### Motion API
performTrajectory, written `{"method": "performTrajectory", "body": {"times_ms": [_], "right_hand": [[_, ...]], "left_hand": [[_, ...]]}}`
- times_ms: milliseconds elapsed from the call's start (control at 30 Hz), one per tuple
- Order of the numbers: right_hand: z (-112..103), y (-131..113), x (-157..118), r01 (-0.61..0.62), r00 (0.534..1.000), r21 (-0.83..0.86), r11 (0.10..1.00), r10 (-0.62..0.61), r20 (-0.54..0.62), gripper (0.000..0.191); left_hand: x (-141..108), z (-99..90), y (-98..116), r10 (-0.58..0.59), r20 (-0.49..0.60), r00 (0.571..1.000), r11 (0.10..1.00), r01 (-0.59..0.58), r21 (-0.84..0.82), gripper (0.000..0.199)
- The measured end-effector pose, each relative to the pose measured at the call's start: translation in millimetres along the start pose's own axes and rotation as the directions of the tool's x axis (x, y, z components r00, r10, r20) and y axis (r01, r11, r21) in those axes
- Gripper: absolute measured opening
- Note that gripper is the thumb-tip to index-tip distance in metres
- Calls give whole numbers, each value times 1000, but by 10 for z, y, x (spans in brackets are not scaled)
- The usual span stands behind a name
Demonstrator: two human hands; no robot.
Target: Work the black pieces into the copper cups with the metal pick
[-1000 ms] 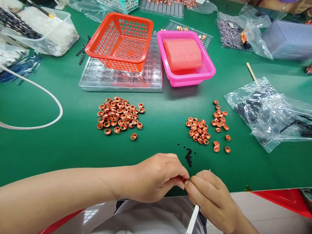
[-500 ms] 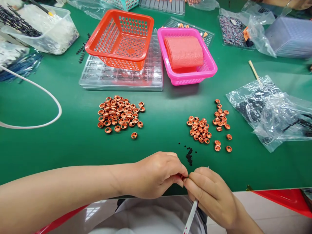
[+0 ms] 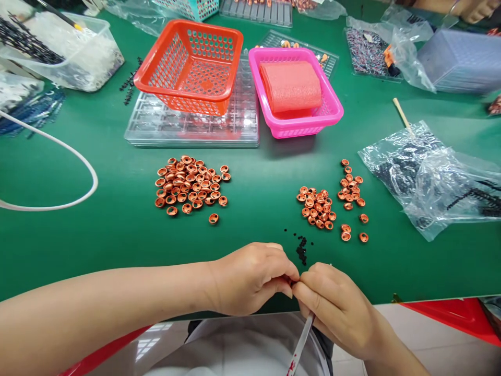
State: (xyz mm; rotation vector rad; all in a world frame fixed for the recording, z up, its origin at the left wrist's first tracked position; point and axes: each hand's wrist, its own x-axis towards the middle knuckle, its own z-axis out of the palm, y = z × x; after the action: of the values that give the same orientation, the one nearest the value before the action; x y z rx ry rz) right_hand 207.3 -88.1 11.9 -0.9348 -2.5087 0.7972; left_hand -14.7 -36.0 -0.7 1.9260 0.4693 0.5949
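Observation:
Near the table's front edge, my left hand (image 3: 254,279) pinches a small dark piece, mostly hidden between the fingertips; it may be one of the copper rings. My right hand (image 3: 336,303) meets those fingertips and is closed around a thin pale stick (image 3: 301,342) that slants down toward my lap, its lower end stained red. Just beyond the hands lie tiny black discs (image 3: 301,249). A large heap of copper-coloured rings (image 3: 190,183) sits left of centre. Two smaller groups of rings (image 3: 318,209) lie on the right.
An orange basket (image 3: 190,62) stands on clear trays (image 3: 144,122), beside a pink basket (image 3: 332,112) holding pink foam. Plastic bags (image 3: 426,177) of black parts lie right. A white cable (image 3: 84,162) loops at left. A person's hand (image 3: 479,9) shows at top right.
The view has shifted slightly, so the table things appear a little further left. Both hands keep nearly the same pose, fingertips together.

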Motion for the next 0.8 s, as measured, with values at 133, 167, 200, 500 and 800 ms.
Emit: {"method": "performTrajectory", "body": {"times_ms": [133,167,200,500,800], "right_hand": [[47,36,-48,24,994,-23,999,-26,-102,20],[67,45,-71,37,988,-24,999,-40,-150,18],[86,52,-94,52,979,-22,998,-55,-198,17],[159,-7,-182,-44,841,125,991,105,-531,37],[161,4,-192,-41,866,59,997,65,-495,31]], "left_hand": [[21,-24,16,-17,-15,1000,1000,17,-22,11],[29,-31,23,-25,-19,1000,999,24,-37,9],[37,-38,29,-34,-21,999,998,33,-58,8],[63,-98,44,-233,48,971,932,238,-275,5],[77,-97,52,-261,65,963,922,269,-280,7]]}}
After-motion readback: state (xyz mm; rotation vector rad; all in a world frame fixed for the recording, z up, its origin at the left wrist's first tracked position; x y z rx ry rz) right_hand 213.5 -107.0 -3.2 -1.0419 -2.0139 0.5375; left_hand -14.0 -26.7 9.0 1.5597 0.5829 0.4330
